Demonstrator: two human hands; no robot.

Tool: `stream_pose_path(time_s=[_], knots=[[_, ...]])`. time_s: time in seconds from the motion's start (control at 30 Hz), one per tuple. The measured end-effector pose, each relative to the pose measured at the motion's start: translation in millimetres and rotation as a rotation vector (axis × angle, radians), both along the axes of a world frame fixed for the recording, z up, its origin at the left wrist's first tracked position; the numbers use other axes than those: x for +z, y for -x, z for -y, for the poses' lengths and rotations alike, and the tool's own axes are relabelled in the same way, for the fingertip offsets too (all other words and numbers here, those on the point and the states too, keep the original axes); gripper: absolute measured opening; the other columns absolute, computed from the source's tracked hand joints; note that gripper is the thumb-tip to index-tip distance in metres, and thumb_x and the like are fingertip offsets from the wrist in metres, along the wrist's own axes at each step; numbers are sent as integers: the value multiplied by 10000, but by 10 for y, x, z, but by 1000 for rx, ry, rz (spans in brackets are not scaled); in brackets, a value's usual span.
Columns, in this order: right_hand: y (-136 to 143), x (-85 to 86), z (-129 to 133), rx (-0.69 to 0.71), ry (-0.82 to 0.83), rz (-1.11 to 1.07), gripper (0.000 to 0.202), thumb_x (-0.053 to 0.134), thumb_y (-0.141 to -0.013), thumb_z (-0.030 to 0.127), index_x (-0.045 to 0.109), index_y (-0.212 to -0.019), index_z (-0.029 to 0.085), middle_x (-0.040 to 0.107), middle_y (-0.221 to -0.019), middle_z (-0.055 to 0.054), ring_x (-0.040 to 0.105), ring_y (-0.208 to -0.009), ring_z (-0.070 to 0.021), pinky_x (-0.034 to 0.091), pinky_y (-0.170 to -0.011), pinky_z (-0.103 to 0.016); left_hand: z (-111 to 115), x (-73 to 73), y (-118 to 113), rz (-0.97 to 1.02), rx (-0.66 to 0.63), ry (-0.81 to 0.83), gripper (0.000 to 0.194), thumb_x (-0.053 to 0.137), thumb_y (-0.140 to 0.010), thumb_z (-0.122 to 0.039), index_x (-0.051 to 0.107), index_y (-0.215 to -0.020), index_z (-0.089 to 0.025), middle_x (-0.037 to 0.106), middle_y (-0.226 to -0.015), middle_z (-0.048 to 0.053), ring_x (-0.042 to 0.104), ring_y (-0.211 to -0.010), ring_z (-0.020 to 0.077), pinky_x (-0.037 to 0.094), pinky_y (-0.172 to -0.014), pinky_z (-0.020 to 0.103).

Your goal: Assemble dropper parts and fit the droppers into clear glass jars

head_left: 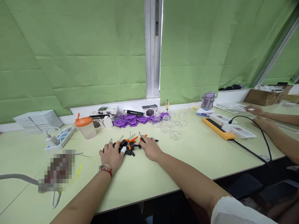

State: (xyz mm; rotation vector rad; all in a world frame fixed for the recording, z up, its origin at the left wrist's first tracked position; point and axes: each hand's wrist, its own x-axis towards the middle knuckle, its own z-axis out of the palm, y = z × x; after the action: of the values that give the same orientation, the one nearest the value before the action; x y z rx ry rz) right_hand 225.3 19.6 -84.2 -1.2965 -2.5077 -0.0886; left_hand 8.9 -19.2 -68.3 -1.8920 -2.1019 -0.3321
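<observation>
A small pile of orange and black clamp-like parts point(131, 145) with thin metal rods lies on the table between my hands. From the left, my left hand point(112, 155) closes over black pieces of the pile, its thumb wrapped in white and its fingertips partly hidden. Bracelets circle that wrist. On the opposite side, my right hand point(150, 147) has its fingers bent onto an orange and black part, and a black end point(156, 140) sticks out past the knuckles. Behind the pile lie purple plastic rings point(130, 120) and clear jars point(175, 135).
An orange-lidded cup point(87, 132), cup holder boxes point(104, 122), a power strip point(65, 137) and stacked white sheets point(38, 121) stand left. A blurred object point(59, 169) lies nearer. Rightward are a yellow power strip point(219, 129), a purple bottle point(208, 101) and another person's hands point(261, 123).
</observation>
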Motion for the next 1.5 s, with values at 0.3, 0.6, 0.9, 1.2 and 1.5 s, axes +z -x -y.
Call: stream_pose_path(time_s=[0.3,0.6,0.9,1.2,1.5], knots=[[22,7,-29,-20,62,-45,358,401,-903,187,476,-1248,245,249,-1503,-125,342,-1300,-291,225,-1030,-488,-146,2,0,38,73,14,516,300,-869,-523,533,-1215,-219,496,-1280,182,376,-1165,368,295,-877,537],[24,1,-55,-10,115,-64,453,400,-895,155,409,-1327,288,194,-1531,-94,277,-1349,-296,195,-1053,-514,-201,-40,32,12,60,-9,508,335,-864,-491,503,-1245,-199,486,-1292,194,367,-1190,378,297,-885,554],[3,2,-70,-14,117,-69,475,382,-882,89,451,-1297,310,187,-1533,-93,240,-1371,-284,195,-1051,-516,-205,-41,28,11,59,-5,533,317,-866,-510,496,-1260,-199,475,-1311,200,354,-1207,378,290,-896,557],[-21,79,-50,-48,122,-127,515,381,-931,305,269,-1433,303,122,-1550,-100,211,-1381,-287,173,-1071,-504,-174,-13,13,19,66,-34,601,305,-875,-497,427,-1341,-137,427,-1364,220,326,-1234,377,212,-968,573],[-718,423,-195,-439,-423,-681,433,387,-875,254,399,-1295,146,449,-1302,-177,344,-1272,-273,251,-1054,-470,-65,82,-27,-26,-126,-132,540,371,-870,-392,425,-1344,-139,381,-1427,179,258,-1321,335,120,-1066,525]])
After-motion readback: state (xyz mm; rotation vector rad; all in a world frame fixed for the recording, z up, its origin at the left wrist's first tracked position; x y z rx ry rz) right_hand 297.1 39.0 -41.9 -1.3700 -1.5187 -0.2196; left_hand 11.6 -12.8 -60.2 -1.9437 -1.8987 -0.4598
